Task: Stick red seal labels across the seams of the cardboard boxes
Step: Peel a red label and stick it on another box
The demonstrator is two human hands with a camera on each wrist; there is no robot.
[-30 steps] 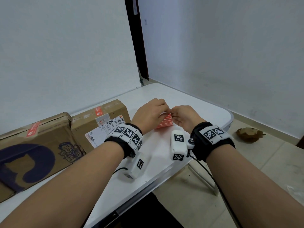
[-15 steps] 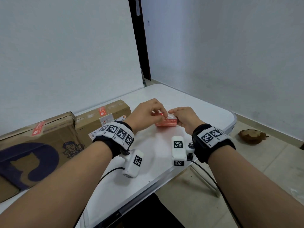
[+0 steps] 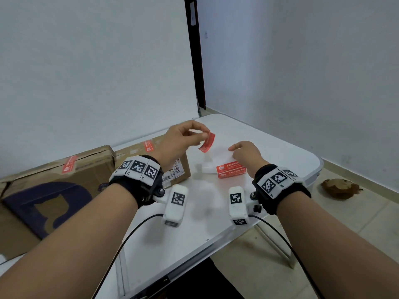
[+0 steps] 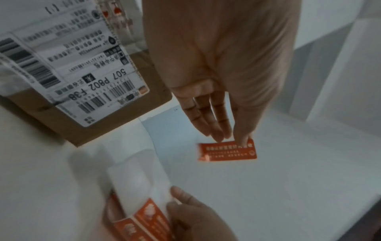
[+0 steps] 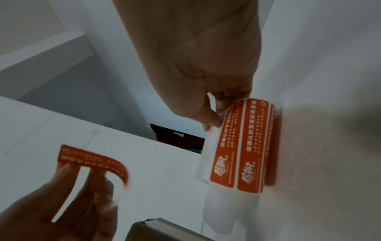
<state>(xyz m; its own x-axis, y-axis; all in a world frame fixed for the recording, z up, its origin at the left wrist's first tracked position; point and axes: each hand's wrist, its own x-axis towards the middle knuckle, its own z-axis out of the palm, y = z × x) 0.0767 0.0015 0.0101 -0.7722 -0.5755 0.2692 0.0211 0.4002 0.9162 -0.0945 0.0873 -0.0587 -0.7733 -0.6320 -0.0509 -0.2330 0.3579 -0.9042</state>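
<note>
The left hand (image 3: 181,141) pinches a single red seal label (image 3: 207,142) by one end, above the white table (image 3: 280,147) near the centre of the head view. The label hangs curled from the fingertips (image 4: 243,137), its long axis running from upper right down to lower left in that view, free of everything else.

The right hand (image 3: 246,154), just right of centre, grips the white backing of the label strip (image 3: 231,170), whose remaining red labels lie lower down, near the table.

Both cardboard boxes lie left of the hands. The smaller box (image 3: 172,169), with its printed shipping label (image 4: 72,65), sits just beside and behind the left wrist; the larger box (image 3: 54,186) fills the left edge of the frame. Each already carries a red seal (image 3: 148,146) on its top edge (image 3: 69,164).

The labelled hand is the nearer one to the boxes, so the coming move probably goes leftward, and the label's long axis would have to be turned to cross a seam rather than run along it.
</note>
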